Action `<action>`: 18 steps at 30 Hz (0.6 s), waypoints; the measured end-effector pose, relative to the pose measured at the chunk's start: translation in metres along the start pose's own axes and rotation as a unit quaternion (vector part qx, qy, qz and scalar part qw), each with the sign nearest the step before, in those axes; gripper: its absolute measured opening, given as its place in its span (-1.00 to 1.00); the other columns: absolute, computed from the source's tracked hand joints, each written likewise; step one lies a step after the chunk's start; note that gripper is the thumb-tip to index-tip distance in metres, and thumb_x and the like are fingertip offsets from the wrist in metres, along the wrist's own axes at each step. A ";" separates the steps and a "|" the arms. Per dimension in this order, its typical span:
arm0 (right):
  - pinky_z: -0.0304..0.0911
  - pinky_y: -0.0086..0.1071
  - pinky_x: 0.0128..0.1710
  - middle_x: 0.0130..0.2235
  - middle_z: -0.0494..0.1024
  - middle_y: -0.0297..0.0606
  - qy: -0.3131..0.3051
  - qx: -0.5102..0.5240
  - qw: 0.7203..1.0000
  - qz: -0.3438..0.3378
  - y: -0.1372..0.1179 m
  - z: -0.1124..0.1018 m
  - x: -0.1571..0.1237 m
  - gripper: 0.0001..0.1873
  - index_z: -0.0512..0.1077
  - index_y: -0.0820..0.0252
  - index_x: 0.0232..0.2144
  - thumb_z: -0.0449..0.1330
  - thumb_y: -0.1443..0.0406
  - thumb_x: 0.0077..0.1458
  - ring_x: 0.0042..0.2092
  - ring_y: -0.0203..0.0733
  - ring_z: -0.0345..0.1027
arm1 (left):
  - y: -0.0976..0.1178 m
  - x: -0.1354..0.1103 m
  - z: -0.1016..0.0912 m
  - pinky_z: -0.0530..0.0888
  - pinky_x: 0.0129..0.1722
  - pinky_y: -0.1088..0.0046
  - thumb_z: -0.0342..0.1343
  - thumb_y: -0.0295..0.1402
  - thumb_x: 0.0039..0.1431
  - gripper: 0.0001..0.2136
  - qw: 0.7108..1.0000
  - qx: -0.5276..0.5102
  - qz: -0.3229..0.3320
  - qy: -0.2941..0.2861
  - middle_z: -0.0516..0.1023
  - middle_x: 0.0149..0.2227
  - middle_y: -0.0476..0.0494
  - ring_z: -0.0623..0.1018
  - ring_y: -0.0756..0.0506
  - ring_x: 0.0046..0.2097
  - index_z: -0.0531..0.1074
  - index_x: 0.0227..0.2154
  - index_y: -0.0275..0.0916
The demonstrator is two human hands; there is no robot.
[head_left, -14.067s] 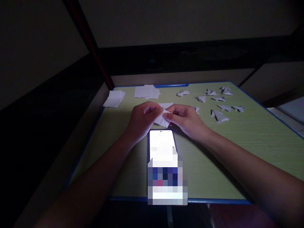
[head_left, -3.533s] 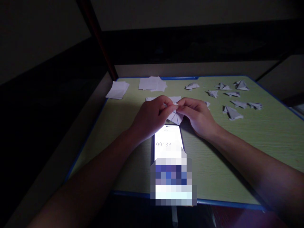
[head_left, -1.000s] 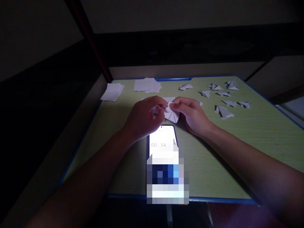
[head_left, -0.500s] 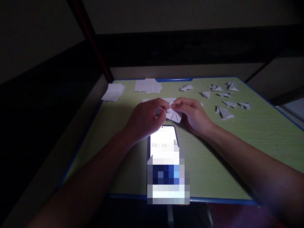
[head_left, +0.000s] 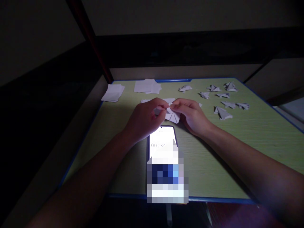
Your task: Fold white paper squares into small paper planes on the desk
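Observation:
A small piece of folded white paper [head_left: 173, 117] with creases fanning across it is held between my two hands, above the table. My left hand [head_left: 148, 117] pinches its upper left part between thumb and forefinger. From the other side my right hand [head_left: 192, 114] grips the upper right edge, thumb on top. The fingers hide part of the folds. Behind the hands lies more white paper [head_left: 144, 101], mostly covered by them. Just below the hands a lit phone [head_left: 159, 137] shows a running timer; its lower part is blurred out.
Several folded paper figures [head_left: 222, 113] lie at the right and back right of the green table [head_left: 114, 171]. One stack of white paper sheets [head_left: 112, 92] is at the far left corner, another paper stack [head_left: 145, 86] at the back middle. The table has a blue rim.
Both hands keep their pinch on the folded paper, with hardly any movement. The whole view has shifted very slightly.

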State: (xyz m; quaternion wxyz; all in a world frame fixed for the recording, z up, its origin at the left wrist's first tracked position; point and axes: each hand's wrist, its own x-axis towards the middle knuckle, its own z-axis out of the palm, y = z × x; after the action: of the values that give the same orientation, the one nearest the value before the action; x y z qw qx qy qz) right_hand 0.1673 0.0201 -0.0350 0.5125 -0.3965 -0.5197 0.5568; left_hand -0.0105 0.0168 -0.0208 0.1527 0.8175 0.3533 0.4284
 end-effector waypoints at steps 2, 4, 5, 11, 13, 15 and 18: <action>-0.06 -0.36 -0.52 -0.60 0.37 -0.40 -0.002 -0.003 1.000 0.000 0.000 0.000 0.000 -0.87 0.45 0.16 -0.57 0.29 0.27 -0.05 -0.55 -0.33 0.13 | 0.000 0.000 -0.001 0.31 -0.52 0.55 0.08 -0.46 0.18 -0.89 1.000 0.004 0.002 0.003 0.58 -0.42 0.02 0.38 0.10 -0.55 0.49 -0.27 -0.26; -0.06 -0.36 -0.52 -0.61 0.36 -0.41 -0.004 -0.003 1.000 0.001 -0.001 0.000 0.000 -0.86 0.44 0.17 -0.56 0.29 0.27 -0.05 -0.56 -0.33 0.13 | 0.001 0.001 -0.002 0.33 -0.50 0.55 0.10 -0.45 0.19 -0.91 1.000 0.013 0.011 0.005 0.58 -0.42 0.02 0.39 0.10 -0.54 0.49 -0.29 -0.27; -0.06 -0.36 -0.52 -0.61 0.36 -0.41 -0.004 -0.002 1.000 0.002 -0.002 0.001 0.000 -0.86 0.44 0.17 -0.56 0.29 0.27 -0.05 -0.56 -0.33 0.13 | 0.000 0.001 -0.003 0.34 -0.48 0.55 0.10 -0.44 0.20 -0.92 1.000 0.019 0.016 0.004 0.58 -0.42 0.02 0.39 0.10 -0.53 0.49 -0.30 -0.27; -0.06 -0.35 -0.52 -0.61 0.34 -0.42 -0.006 -0.002 1.000 -0.002 -0.002 0.001 0.000 -0.84 0.42 0.18 -0.56 0.30 0.26 -0.07 -0.56 -0.34 0.12 | -0.001 0.002 -0.005 0.38 -0.41 0.51 0.09 -0.46 0.24 -0.90 0.997 0.054 0.060 -0.009 0.59 -0.36 -0.01 0.41 0.08 -0.48 0.49 -0.24 -0.24; -0.05 -0.35 -0.51 -0.60 0.34 -0.42 -0.009 -0.003 1.000 -0.006 -0.001 0.000 0.001 -0.86 0.43 0.17 -0.56 0.29 0.26 -0.06 -0.55 -0.33 0.13 | -0.002 0.001 -0.006 0.39 -0.39 0.49 0.08 -0.46 0.25 -0.88 0.995 0.069 0.075 -0.012 0.59 -0.35 -0.02 0.43 0.07 -0.45 0.49 -0.22 -0.23; -0.05 -0.35 -0.51 -0.60 0.35 -0.41 -0.011 -0.002 1.000 -0.007 0.000 0.000 0.001 -0.87 0.43 0.17 -0.56 0.29 0.27 -0.06 -0.55 -0.32 0.13 | -0.002 0.001 -0.007 0.39 -0.38 0.49 0.08 -0.46 0.26 -0.88 0.993 0.080 0.086 -0.016 0.59 -0.35 -0.02 0.44 0.06 -0.43 0.49 -0.21 -0.22; -0.04 -0.35 -0.51 -0.60 0.35 -0.41 -0.013 -0.005 1.000 -0.009 0.000 -0.001 0.001 -0.87 0.44 0.16 -0.56 0.28 0.27 -0.04 -0.54 -0.32 0.14 | -0.003 0.002 -0.008 0.38 -0.38 0.49 0.07 -0.45 0.28 -0.88 0.991 0.089 0.096 -0.021 0.59 -0.35 -0.02 0.46 0.05 -0.42 0.50 -0.21 -0.21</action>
State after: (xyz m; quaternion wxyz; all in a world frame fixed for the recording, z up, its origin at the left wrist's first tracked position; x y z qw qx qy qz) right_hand 0.1681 0.0212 -0.0353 0.5086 -0.3872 -0.5328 0.5544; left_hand -0.0177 0.0194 -0.0166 0.0447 0.8668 0.3068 0.3905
